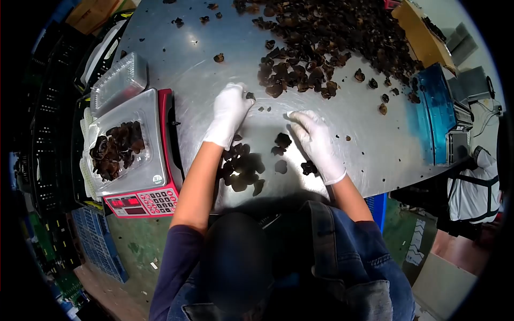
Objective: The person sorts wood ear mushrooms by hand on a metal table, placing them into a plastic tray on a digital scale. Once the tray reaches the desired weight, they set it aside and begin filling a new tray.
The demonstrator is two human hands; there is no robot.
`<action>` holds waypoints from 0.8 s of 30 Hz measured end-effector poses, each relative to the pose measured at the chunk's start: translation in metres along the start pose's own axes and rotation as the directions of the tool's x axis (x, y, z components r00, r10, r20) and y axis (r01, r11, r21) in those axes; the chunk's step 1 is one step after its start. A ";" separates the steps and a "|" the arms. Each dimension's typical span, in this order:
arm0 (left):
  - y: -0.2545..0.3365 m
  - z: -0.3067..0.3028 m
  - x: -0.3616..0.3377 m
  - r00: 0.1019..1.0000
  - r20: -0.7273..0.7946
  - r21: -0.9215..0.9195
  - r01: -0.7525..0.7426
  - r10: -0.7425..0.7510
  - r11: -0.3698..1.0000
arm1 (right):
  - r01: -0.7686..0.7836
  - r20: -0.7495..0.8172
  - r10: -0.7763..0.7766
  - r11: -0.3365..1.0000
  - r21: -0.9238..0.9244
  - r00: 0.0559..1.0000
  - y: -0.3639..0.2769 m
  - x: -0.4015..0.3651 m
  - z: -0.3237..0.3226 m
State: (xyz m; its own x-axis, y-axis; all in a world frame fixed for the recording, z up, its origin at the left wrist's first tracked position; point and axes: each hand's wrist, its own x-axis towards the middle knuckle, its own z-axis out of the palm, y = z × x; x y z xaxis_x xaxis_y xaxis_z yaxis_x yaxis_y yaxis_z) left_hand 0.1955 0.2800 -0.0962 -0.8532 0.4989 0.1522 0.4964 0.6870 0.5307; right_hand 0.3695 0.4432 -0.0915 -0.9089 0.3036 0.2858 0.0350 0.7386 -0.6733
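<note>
White gloves cover both hands over a metal table. My left hand has its fingers closed on a small dark piece at its fingertips. My right hand is held with its fingers apart, and nothing shows between them. Several dark fungus pieces lie near the table's front edge, below my left hand. A smaller group sits between the hands, and one piece is beside my right wrist. Tiny scraps lie between my fingertips.
A large heap of dark fungus covers the back right. On the left, a red-framed scale bears a clear tray of fungus; stacked clear trays stand behind. A cardboard box and a blue metal part stand right.
</note>
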 end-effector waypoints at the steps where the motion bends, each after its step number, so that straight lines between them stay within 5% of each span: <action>1: -0.001 0.009 0.006 0.997 0.079 0.047 -0.009 0.005 0.999 | 0.077 -0.034 -0.081 0.992 -0.102 0.996 0.003 0.008 -0.003; 3: 0.010 0.018 0.015 0.935 0.344 0.073 0.066 -0.088 0.995 | 0.139 -0.088 -0.163 0.963 -0.233 0.983 0.006 0.021 -0.013; 4: 0.022 0.020 0.011 0.871 0.490 -0.055 0.036 -0.005 0.998 | 0.114 -0.109 -0.133 0.980 -0.165 0.985 0.015 0.026 -0.019; 6: 0.042 0.031 -0.020 0.913 0.335 -0.618 0.028 0.231 0.786 | -0.018 -0.149 0.005 0.996 -0.088 0.989 0.037 0.027 -0.033; 7: 0.047 0.023 -0.022 0.913 0.336 -0.622 0.029 0.233 0.783 | -0.076 -0.143 0.063 0.993 -0.089 0.988 0.046 0.028 -0.041; 9: 0.053 0.006 -0.025 0.996 0.038 -0.560 -0.045 0.080 0.827 | -0.160 -0.118 0.143 0.976 -0.145 0.983 0.055 0.023 -0.054; 12: 0.036 0.006 -0.038 0.990 0.055 -0.427 -0.092 0.127 0.899 | -0.081 -0.035 0.077 0.985 -0.150 0.996 0.069 0.019 -0.049; 13: 0.045 0.007 -0.047 0.920 -0.058 -0.132 -0.391 0.387 0.911 | 0.056 -0.061 -0.064 0.992 -0.116 0.996 0.066 0.022 -0.042; 15: 0.075 0.011 -0.062 0.938 0.258 -0.004 -0.240 0.233 0.971 | 0.201 0.045 -0.197 0.972 -0.122 0.979 0.061 0.029 -0.027; 16: 0.072 0.034 -0.075 0.877 0.431 -0.184 -0.148 0.215 0.972 | 0.285 0.087 -0.278 0.956 -0.071 0.957 0.060 0.034 -0.016; 17: 0.087 0.052 -0.096 0.852 0.296 -0.151 -0.404 0.431 0.902 | 0.376 0.144 -0.363 0.923 -0.078 0.921 0.047 0.037 -0.006; 19: 0.101 0.063 -0.108 0.870 0.323 -0.136 -0.346 0.371 0.928 | 0.512 0.281 -0.469 0.853 -0.100 0.837 0.042 0.047 0.009; 24: 0.123 0.057 -0.098 0.892 0.323 -0.103 -0.298 0.315 0.949 | 0.555 0.288 -0.517 0.830 -0.062 0.806 0.055 0.066 0.007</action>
State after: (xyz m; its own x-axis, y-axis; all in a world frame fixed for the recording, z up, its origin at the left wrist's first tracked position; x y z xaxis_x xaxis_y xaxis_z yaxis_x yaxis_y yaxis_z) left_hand 0.3496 0.3455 -0.0934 -0.5533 0.8323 0.0338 0.7087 0.4490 0.5443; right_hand 0.3081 0.4995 -0.1140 -0.8703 -0.3102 0.3825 -0.4490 0.8188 -0.3576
